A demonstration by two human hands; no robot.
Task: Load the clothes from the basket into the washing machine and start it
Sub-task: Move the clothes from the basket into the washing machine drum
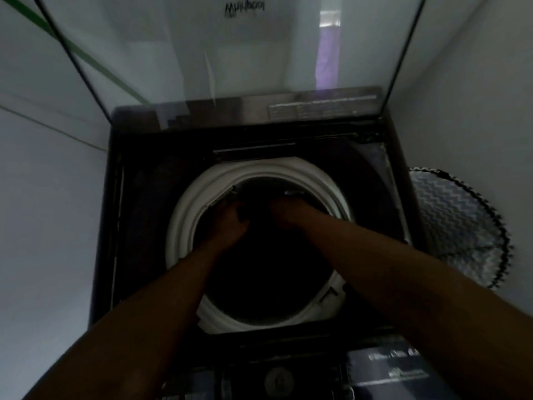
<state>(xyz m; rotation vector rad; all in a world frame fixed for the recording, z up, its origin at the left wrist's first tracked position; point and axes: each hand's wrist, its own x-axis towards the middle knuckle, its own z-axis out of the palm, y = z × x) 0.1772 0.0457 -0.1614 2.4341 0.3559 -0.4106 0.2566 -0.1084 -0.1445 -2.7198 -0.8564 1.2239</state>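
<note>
Both my hands are down inside the washing machine drum: left hand with fingers curled, right hand beside it, but it's too dark to tell either grip or what cloth they touch. Round white plastic drum ring, glossy glass lid raised. Zigzag-patterned basket stands just right of the machine.

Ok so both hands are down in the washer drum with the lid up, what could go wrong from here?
1. The glass lid stands raised right over both arms; if it drops, it could hit them.
2. The drum is too dark to see into, so whatever the left hand and right hand are handling may snag or bunch unseen.
3. The basket sits wedged beside the washer, an awkward reach.
</note>
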